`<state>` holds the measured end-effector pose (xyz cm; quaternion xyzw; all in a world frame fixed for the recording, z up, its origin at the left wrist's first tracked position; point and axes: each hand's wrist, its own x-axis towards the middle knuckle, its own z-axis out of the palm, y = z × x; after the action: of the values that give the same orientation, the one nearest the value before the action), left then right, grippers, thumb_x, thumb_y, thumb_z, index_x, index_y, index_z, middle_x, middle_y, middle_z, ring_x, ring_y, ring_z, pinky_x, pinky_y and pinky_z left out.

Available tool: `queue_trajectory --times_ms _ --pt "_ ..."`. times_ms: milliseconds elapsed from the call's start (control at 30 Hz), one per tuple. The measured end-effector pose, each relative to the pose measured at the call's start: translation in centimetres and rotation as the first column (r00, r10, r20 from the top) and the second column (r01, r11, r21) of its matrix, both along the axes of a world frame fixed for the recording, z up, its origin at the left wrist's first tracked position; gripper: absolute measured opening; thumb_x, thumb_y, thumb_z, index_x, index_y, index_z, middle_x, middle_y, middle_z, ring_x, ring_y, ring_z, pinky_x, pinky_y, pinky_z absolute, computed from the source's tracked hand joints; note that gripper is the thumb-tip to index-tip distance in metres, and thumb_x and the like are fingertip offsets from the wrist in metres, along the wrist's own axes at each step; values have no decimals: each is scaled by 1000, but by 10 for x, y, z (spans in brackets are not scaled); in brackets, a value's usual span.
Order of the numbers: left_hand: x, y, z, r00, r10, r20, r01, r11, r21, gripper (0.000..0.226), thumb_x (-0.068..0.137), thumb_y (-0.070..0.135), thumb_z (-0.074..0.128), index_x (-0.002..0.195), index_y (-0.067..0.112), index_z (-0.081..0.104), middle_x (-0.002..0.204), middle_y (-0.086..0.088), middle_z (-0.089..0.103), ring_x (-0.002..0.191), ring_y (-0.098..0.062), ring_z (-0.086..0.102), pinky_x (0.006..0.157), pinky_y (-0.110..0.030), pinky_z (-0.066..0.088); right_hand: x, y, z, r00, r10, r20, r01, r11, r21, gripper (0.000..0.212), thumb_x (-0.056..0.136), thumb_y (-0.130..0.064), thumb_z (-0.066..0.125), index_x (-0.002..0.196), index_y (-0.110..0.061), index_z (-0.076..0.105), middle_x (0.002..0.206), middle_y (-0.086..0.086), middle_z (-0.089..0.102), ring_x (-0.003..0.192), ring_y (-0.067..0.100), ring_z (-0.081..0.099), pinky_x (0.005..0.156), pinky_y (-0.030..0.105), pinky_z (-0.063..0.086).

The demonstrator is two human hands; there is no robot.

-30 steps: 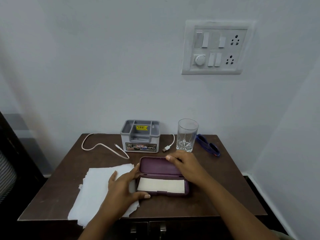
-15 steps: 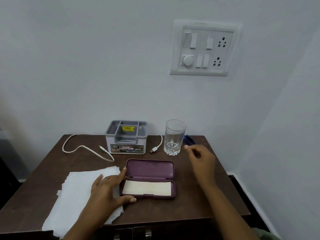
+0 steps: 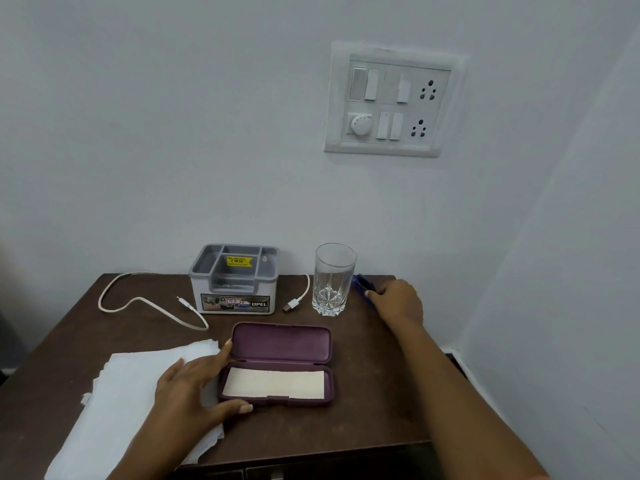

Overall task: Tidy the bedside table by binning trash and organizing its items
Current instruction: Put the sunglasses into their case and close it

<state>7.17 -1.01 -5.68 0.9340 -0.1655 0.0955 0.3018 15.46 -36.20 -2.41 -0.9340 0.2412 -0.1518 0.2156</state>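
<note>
left hand (image 3: 192, 389) fingers spread wide, index and thumb tips touching the left end of the open purple case (image 3: 281, 344), palm on the white paper (image 3: 114, 403) | right hand (image 3: 398, 303) fingers bent onto the blue sunglasses (image 3: 361, 285) just right of the glass (image 3: 333, 278), can't tell if it's gripping them tbh | case lies mid-table (image 3: 367, 410), in front of the grey organizer (image 3: 235, 282)

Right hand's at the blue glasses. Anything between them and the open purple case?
Only the drinking glass, standing just left of the blue glasses, at the edge of the path to the purple case. Nothing else lies between. The left hand rests at the case's left end, clear of the route.
</note>
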Motion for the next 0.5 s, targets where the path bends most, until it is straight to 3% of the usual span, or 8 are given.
queue_trajectory --times_ms 167,300,400,500 --pt "-1 -1 0 1000 6 7 -6 1000 -6 118 44 97 34 133 21 47 115 4 68 113 -21 60 104 -49 34 -7 5 -1 999 -20 35 21 1000 -19 23 82 -34 66 82 -12 69 84 7 67 80 25 62 72 36 53" --pt "0 -1 0 1000 7 -5 -7 1000 -2 121 43 98 33 133 18 48 115 2 68 113 -22 60 103 -51 36 -19 4 0 994 -32 105 34 999 -18 19 88 -29 57 89 -10 59 85 8 65 78 26 60 66 34 49" --pt "1 0 -2 1000 10 5 -10 1000 2 120 44 96 36 132 17 49 114 1 69 112 -23 61 102 -52 37 -29 1 6 986 -41 161 27 996 88 16 91 -27 52 85 -14 46 80 5 59 74 26 58 60 31 41" --pt "2 -1 -4 1000 7 13 -7 1000 -9 118 41 88 48 134 16 45 115 2 68 114 -22 59 104 -50 35 -44 1 8 962 -27 273 -48 963 267 21 91 -22 50 76 -16 38 77 10 56 68 29 54 59 41 45"
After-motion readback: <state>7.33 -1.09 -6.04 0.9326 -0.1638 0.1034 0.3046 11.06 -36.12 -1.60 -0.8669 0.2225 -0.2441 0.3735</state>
